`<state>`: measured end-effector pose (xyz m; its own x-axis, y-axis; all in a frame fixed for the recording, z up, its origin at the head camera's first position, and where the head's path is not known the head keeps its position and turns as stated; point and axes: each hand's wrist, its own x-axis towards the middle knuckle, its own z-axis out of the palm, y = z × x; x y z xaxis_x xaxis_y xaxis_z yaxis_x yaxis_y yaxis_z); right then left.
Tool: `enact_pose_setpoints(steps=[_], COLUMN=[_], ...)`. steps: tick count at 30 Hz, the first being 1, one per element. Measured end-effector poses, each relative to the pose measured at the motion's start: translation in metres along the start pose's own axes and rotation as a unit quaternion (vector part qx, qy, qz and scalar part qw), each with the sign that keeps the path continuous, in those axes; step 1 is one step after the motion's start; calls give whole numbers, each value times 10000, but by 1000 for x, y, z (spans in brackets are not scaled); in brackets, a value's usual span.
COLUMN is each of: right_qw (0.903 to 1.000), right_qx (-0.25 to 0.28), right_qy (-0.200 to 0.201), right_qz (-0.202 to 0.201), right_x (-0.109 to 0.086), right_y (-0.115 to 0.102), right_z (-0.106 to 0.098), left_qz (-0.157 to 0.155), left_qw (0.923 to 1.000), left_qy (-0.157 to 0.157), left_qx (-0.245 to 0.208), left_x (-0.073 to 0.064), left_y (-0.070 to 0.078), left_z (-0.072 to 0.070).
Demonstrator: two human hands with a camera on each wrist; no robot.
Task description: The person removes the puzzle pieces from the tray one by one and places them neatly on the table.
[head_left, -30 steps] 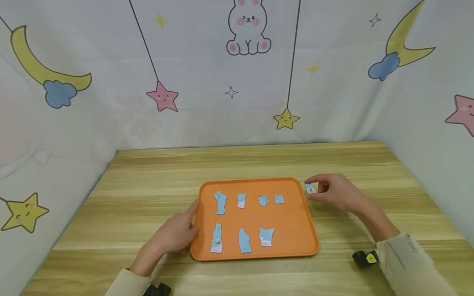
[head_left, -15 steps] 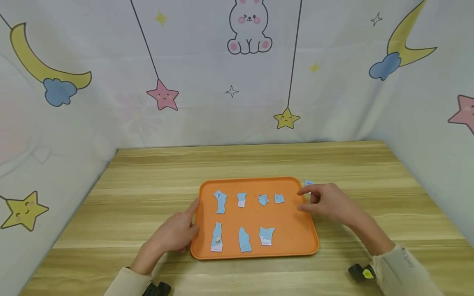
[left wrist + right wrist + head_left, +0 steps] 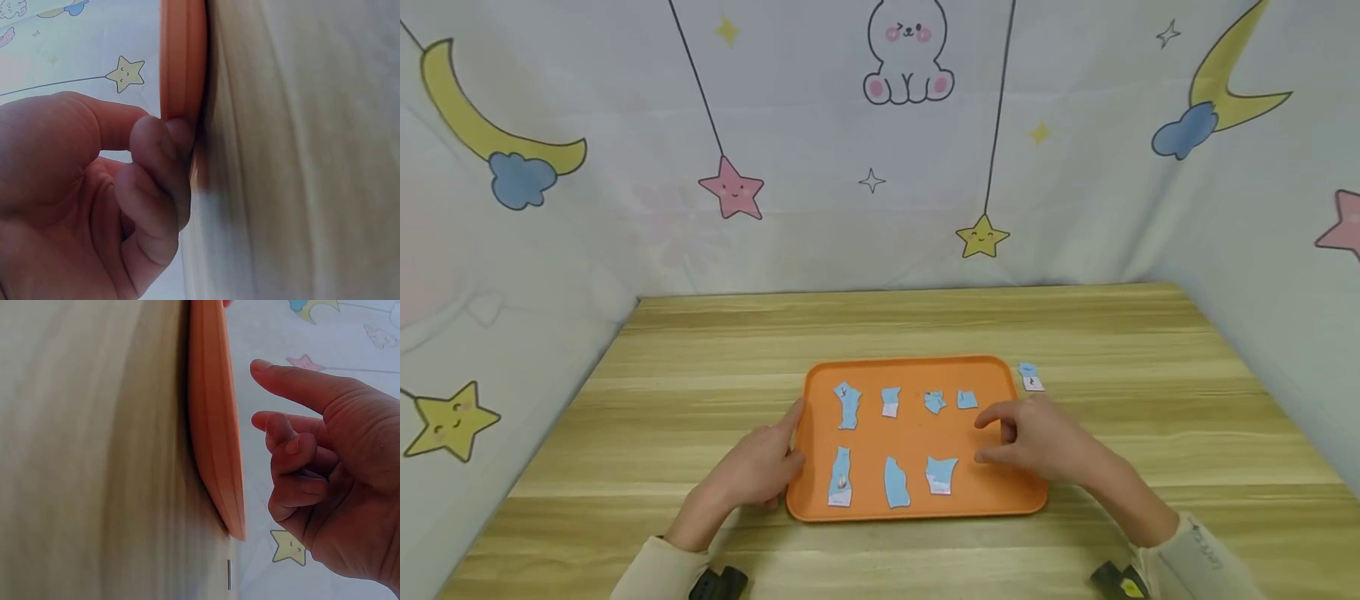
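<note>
An orange tray lies on the table with several irregular light blue and pinkish-white picture pieces in two rough rows. Among them are a small blue piece at the back right and a wider piece at the front right. At the tray's left rim my left hand grips the edge, its thumb and fingers meeting there in the left wrist view. Over the tray's right side hovers my right hand, thumb and index finger spread with nothing between them. Its other fingers are curled in the right wrist view.
Just outside the tray's back right corner, a blue and white piece with a black mark lies on the wooden table. White cloth printed with stars, moons and a rabbit closes off the back and both sides.
The right hand has let go of the blue and white piece outside the tray and moved left and toward the front, over the tray. My left hand stays at the rim.
</note>
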<state>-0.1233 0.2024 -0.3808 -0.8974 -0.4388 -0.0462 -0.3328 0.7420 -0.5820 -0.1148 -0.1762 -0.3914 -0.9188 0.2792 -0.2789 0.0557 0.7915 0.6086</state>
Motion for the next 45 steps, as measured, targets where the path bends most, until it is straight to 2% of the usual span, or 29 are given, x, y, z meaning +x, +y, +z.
enact_pose_setpoints(steps=[7, 13, 19, 30, 37, 45], right_qw=[9997, 9994, 9989, 9910, 9905, 9927], right_qx=[9, -175, -339, -1329, -1361, -1169], right_qy=[-195, -274, -250, -119, -119, -50], right_qz=[118, -144, -227, -52, -146, -307], right_x=[-1, -2, -5, -7, -5, -5], right_y=[-9, -16, -22, -38, -40, -40], right_z=[12, 20, 25, 35, 39, 40], left_qz=[-56, -87, -95, -115, -101, -125], left_qw=[10000, 10000, 9999, 9999, 9999, 9998], left_qy=[-48, -29, -39, -90, -81, -87], left_qx=[16, -2, 30, -54, -89, -113], left_x=[0, -1, -1, -2, -3, -3], left_y=[1, 1, 1, 2, 3, 2], left_z=[0, 0, 0, -1, -1, -1])
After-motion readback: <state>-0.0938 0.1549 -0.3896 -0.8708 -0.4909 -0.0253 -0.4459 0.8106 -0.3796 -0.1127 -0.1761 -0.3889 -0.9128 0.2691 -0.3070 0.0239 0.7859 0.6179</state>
